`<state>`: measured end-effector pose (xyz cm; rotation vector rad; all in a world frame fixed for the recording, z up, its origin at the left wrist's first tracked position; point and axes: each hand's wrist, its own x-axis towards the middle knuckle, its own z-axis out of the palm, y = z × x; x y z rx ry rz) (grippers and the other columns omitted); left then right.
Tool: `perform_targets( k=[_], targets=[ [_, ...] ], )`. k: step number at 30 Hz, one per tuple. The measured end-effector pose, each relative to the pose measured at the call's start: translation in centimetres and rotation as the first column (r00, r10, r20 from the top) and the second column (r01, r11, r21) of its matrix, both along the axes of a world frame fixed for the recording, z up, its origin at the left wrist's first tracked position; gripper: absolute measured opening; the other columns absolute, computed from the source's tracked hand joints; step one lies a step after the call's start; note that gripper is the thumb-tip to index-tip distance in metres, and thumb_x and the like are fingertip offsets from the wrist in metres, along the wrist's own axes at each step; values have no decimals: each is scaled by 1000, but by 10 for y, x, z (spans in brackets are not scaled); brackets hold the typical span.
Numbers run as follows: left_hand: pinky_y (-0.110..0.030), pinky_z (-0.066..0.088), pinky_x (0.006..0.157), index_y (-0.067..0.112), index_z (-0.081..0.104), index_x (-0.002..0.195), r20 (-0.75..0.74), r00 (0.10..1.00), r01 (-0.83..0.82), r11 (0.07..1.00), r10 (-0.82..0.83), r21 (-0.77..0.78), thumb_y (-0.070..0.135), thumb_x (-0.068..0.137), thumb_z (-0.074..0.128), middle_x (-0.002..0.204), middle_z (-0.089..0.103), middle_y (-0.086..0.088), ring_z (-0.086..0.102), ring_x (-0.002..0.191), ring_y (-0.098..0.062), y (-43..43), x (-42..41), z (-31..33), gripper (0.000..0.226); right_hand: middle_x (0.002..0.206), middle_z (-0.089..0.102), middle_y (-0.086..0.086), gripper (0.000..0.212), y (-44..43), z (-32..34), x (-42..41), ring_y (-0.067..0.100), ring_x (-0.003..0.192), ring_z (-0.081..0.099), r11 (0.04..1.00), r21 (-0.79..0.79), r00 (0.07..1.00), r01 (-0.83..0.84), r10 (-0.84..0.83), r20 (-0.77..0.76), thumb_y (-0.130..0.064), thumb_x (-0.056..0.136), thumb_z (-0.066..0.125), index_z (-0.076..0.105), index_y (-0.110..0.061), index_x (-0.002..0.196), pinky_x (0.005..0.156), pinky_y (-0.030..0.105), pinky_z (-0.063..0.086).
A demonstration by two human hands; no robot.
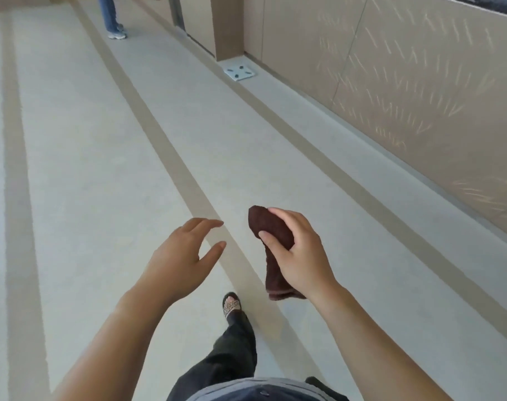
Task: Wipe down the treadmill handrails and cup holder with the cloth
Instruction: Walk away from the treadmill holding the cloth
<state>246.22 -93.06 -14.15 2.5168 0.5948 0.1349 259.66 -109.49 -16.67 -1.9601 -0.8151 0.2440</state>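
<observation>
Head view looks down on a dark brown cloth [271, 233], bunched into a thick roll and held in the air in front of the person's body, above a pale floor [81, 157]. One rounded end of the cloth sticks up past the fingers, and the other end hangs down below the wrist, where its folded edges show.

The right hand [297, 253] wraps around the middle of the cloth, thumb across the near side and fingers curled over the top, gripping it firmly. The left hand [185, 256] is just beside it, apart from the cloth and touching nothing; its fingers are spread and loosely curved, with the thumb set away from them, so the hand is open and empty.

Below the hands, one foot in a patterned sandal [232, 304] is set forward on the floor, with a dark trouser leg [232, 351] behind it. Tan stripes [171, 151] run lengthwise along the floor. To the right a beige panelled wall [405, 82] borders the floor, and a small white bathroom scale [239, 72] lies at the foot of a brown pillar [227, 27]. Far ahead, another person's legs in blue jeans [109, 13] and light sneakers stand on the floor.
</observation>
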Motion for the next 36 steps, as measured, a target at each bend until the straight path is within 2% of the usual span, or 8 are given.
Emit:
perform_targets(
  k=[4,7,12,19,24,28,32,36],
  targets=[
    [-30,41,70,34,47,126,39,996,-77,997,77,19,44,89,46,130,48,15,52,60,-1,102,91,-5,38,123,55,-11,40,108,2,96,6,114,52,998,19,998,-52,51,38,-33,87,65,55,-27,126,101,23,39],
    [-30,40,71,36,45,126,19,999,-48,998,47,32,46,89,44,131,47,15,46,68,-8,169,166,0,38,124,55,-11,40,167,8,169,6,115,51,998,-8,996,-69,70,47,-33,88,64,55,-26,126,101,24,39],
    [-31,44,71,37,46,125,13,999,35,999,-35,4,49,88,43,128,48,18,50,63,5,251,297,4,39,123,56,-10,40,242,13,290,3,114,51,1000,-14,1000,0,0,31,-33,88,64,55,-26,126,99,17,38],
    [-28,41,72,35,48,125,-5,987,159,987,-159,24,43,90,46,129,49,14,47,61,6,365,489,-13,36,125,55,-10,41,350,-9,467,3,115,50,996,-13,996,90,-89,24,-35,88,63,55,-25,127,100,17,36],
    [-37,49,82,33,46,128,-15,996,92,993,-91,69,42,91,45,131,48,13,45,64,-6,468,618,-2,38,122,54,-14,40,454,0,608,-1,113,49,999,-9,998,41,-41,40,-34,88,63,54,-27,127,99,13,35],
    [-34,47,80,34,47,127,17,1000,10,998,-11,56,43,90,46,130,49,13,43,65,-8,548,693,9,37,120,54,-16,40,546,11,695,-5,109,49,999,-11,998,-42,42,36,-35,88,63,54,-30,126,93,4,32],
    [-29,43,73,34,47,127,22,996,-88,996,88,15,43,90,47,130,50,13,46,64,-5,629,749,-3,38,121,54,-16,40,646,6,759,-4,112,49,987,-17,986,-163,163,19,-36,87,64,54,-30,125,96,8,34],
    [-34,47,79,32,47,127,30,990,-140,990,140,10,43,90,47,131,50,11,45,68,-8,730,818,-12,39,124,54,-15,40,758,-3,825,2,116,49,972,-19,972,-233,234,29,-36,88,64,54,-30,126,102,22,38]
  ],
)
